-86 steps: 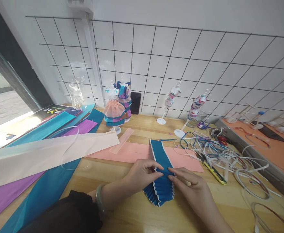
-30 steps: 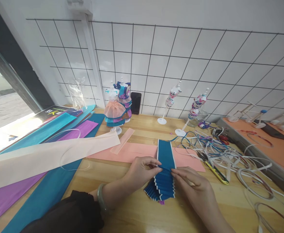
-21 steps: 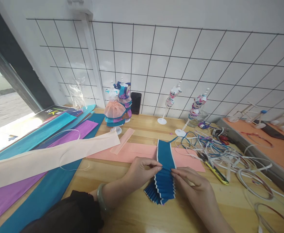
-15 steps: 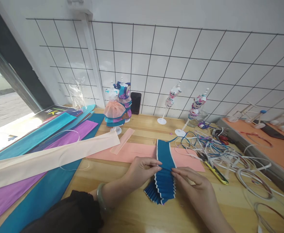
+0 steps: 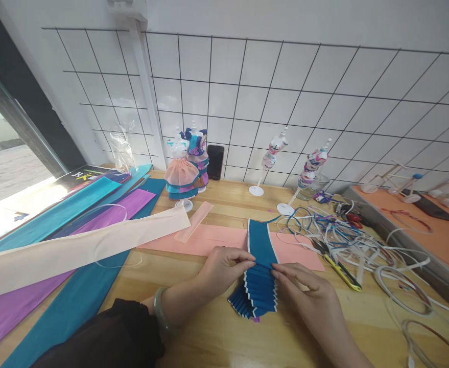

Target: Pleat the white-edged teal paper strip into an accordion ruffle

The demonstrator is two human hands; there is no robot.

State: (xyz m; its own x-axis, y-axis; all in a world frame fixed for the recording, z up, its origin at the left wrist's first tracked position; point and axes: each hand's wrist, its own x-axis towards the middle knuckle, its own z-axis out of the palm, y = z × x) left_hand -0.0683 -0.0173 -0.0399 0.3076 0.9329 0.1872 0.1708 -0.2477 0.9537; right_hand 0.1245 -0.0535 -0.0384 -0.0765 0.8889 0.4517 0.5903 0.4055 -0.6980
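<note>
A blue paper strip with white edges lies across a pink paper sheet on the wooden table. Its near part is folded into a stack of pleats. My left hand pinches the strip's left edge at the topmost fold. My right hand pinches the right edge at the same fold. Both hands have fingers closed on the paper. A green bangle and a black sleeve are on my left arm.
Long peach, purple and teal paper strips lie at the left. Small dress mannequins and a phone stand by the grid wall. A tangle of ribbons and a yellow cutter lie at the right, beside an orange tray.
More pleats have been added since the earliest frame, and the flat strip now points straighter away. In the last second both hands have barely shifted at the top fold.
</note>
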